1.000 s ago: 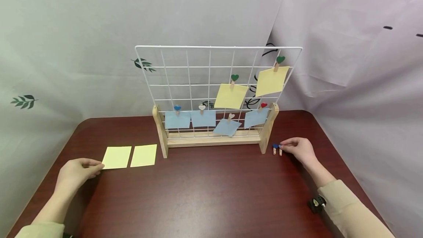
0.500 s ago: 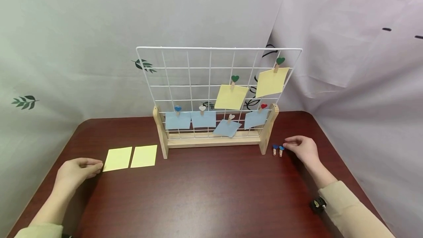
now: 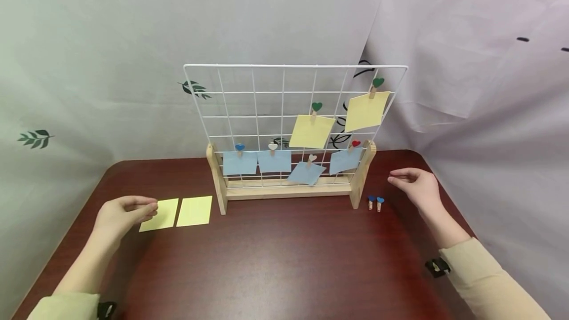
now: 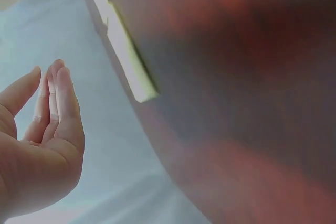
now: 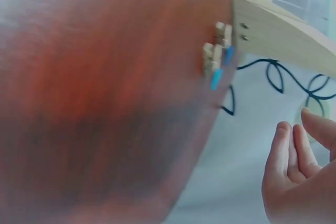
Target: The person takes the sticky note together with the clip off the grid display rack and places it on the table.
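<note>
Hovering left hand (image 3: 124, 211) over yellow note (image 3: 161, 214); writing seemingly none

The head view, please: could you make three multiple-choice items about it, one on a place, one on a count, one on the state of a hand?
1. Where do the two loose clips lie?
A. On the table by the right foot of the rack
B. On the yellow sheets
C. In the right hand

2. How many blue notes hang on the wire grid?
A. Two
B. Four
C. Six

3. What is the right hand doing?
A. Gripping a clip
B. Pressing a note flat
C. Raised beside the clips, holding nothing

Answers:
1 A: both clips rest on the table next to the rack's right wooden foot.
2 B: four blue notes hang along the lowest row.
3 C: its fingers are relaxed and empty, apart from the clips.
</note>
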`<state>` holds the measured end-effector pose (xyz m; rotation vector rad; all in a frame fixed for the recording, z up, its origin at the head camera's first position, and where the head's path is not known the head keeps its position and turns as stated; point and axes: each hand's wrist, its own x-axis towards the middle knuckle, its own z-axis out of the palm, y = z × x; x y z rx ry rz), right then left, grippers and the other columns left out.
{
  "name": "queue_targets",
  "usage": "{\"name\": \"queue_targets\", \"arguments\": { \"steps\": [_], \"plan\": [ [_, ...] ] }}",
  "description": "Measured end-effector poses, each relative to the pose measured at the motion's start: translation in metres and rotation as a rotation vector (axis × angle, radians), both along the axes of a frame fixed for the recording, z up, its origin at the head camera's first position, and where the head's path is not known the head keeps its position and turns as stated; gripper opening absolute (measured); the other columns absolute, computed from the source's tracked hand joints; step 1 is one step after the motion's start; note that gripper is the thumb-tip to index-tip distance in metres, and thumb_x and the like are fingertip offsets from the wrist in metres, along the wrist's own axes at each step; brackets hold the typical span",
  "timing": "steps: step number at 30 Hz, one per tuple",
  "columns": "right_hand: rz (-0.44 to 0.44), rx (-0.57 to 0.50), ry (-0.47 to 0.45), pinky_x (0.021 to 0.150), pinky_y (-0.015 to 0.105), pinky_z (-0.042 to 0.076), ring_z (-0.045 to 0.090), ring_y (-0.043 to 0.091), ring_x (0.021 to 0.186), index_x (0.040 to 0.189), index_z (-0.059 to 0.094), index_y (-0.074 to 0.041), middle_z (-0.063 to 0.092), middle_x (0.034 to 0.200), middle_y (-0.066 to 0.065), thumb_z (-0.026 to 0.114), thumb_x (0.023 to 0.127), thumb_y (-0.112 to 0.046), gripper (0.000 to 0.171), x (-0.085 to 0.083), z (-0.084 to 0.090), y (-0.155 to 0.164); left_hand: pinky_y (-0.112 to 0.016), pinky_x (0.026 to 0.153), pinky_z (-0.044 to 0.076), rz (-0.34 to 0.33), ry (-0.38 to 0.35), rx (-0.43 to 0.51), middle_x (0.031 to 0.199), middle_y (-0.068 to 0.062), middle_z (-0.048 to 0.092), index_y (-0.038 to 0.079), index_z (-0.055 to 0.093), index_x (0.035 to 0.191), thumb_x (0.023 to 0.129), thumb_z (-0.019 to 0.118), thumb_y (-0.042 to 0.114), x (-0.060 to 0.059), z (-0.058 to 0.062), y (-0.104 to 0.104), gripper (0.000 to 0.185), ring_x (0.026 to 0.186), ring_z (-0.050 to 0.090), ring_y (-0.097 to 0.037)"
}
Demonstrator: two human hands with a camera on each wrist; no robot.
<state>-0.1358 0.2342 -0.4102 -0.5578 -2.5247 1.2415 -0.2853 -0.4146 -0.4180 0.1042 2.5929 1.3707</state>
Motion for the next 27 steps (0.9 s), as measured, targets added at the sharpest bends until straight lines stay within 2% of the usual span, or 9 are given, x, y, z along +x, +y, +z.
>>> {"name": "queue_targets", "arguments": {
  "steps": [2,5,8,13,16,20,27],
  "plan": [
    [0.009,-0.012,0.019,0.069,0.006,0.050,0.063,-0.021,0.075,0.123,0.074,0.008,0.071,0.079,-0.035,0.079,0.096,-0.018,0.038,0.000,0.007,-0.001,-0.016,0.073,0.063,-0.016,0.014,0.029,0.083,0.020,0.077,-0.015,0.069,0.123,0.102,0.073,0.018,0.000,0.002,0.009,0.040,0.076,0.077,0.001],
    [0.020,-0.016,0.048,0.068,0.007,0.050,0.063,-0.021,0.076,0.123,0.073,0.009,0.066,0.077,-0.041,0.078,0.097,-0.017,0.038,0.001,0.018,-0.005,-0.020,0.075,0.065,-0.039,0.041,0.096,0.084,0.019,0.078,-0.017,0.068,0.122,0.101,0.073,0.013,-0.001,0.006,0.023,0.037,0.077,0.077,0.001],
    [0.023,-0.024,0.063,0.067,0.007,0.050,0.064,-0.021,0.077,0.123,0.073,0.010,0.066,0.077,-0.042,0.078,0.097,-0.017,0.038,0.001,0.028,-0.008,-0.020,0.076,0.065,-0.062,0.052,0.142,0.084,0.021,0.077,-0.015,0.070,0.121,0.101,0.073,0.011,-0.002,0.012,0.035,0.033,0.078,0.076,0.002],
    [0.031,-0.036,0.076,0.068,0.007,0.049,0.066,-0.020,0.079,0.122,0.073,0.009,0.067,0.079,-0.041,0.079,0.097,-0.017,0.037,0.001,0.040,-0.012,-0.013,0.078,0.062,-0.094,0.046,0.196,0.084,0.023,0.078,0.001,0.078,0.113,0.100,0.074,0.011,-0.002,0.024,0.055,0.017,0.079,0.077,0.003],
    [0.039,-0.033,0.093,0.070,0.006,0.049,0.067,-0.019,0.079,0.120,0.075,0.006,0.069,0.080,-0.040,0.080,0.096,-0.017,0.034,0.000,0.046,-0.014,-0.016,0.078,0.063,-0.113,0.056,0.244,0.085,0.020,0.079,0.004,0.079,0.110,0.100,0.074,0.009,-0.001,0.029,0.067,0.012,0.079,0.077,0.001],
    [0.052,-0.043,0.119,0.072,0.005,0.049,0.068,-0.018,0.080,0.119,0.076,0.005,0.070,0.081,-0.038,0.080,0.096,-0.015,0.031,-0.001,0.053,-0.020,-0.018,0.080,0.064,-0.139,0.075,0.308,0.084,0.018,0.079,-0.004,0.076,0.111,0.100,0.072,0.004,0.001,0.033,0.083,0.015,0.080,0.078,0.000],
    [0.081,-0.065,0.153,0.072,0.006,0.052,0.070,-0.016,0.080,0.119,0.075,0.007,0.071,0.082,-0.037,0.081,0.095,-0.014,0.033,-0.006,0.064,-0.037,-0.017,0.083,0.063,-0.179,0.055,0.332,0.083,0.017,0.079,-0.014,0.071,0.117,0.099,0.073,0.005,0.003,0.040,0.106,0.026,0.081,0.080,-0.004]
  ]
}}
